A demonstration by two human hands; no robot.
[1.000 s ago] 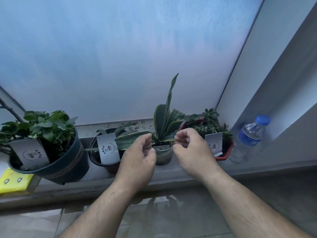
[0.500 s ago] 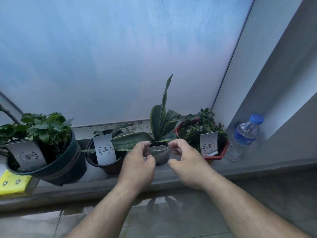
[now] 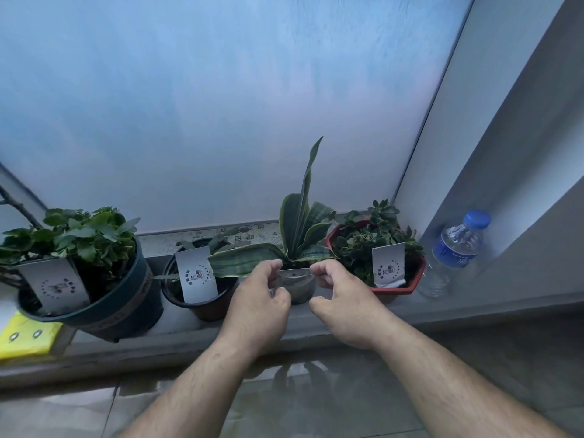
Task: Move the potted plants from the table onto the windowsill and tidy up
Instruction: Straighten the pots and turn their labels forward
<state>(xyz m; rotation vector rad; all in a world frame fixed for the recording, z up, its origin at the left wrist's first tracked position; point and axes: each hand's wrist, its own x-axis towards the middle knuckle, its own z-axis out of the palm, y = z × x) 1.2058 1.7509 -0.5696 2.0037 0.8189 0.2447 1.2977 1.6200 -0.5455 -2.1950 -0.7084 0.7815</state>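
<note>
**Snake plant pot held on the windowsill**

The small grey pot [image 3: 297, 287] with the snake plant [image 3: 300, 222] stands on the windowsill [image 3: 189, 343]. The left hand [image 3: 257, 306] and right hand [image 3: 344, 306] curl around its sides, fingertips at the rim. Left of it sit a dark brown pot [image 3: 205, 306] and a large teal pot [image 3: 126, 311]; right, a red pot [image 3: 410, 279], then a water bottle [image 3: 452, 257]

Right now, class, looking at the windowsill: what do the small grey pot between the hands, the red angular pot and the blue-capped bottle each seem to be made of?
Small grey pot: probably metal or glazed ceramic, as its wall shows a soft sheen.
Red angular pot: likely moulded plastic, with a thin, even, faceted rim.
Blue-capped bottle: clear plastic, see-through, with ribbed walls and a printed blue label.
</note>
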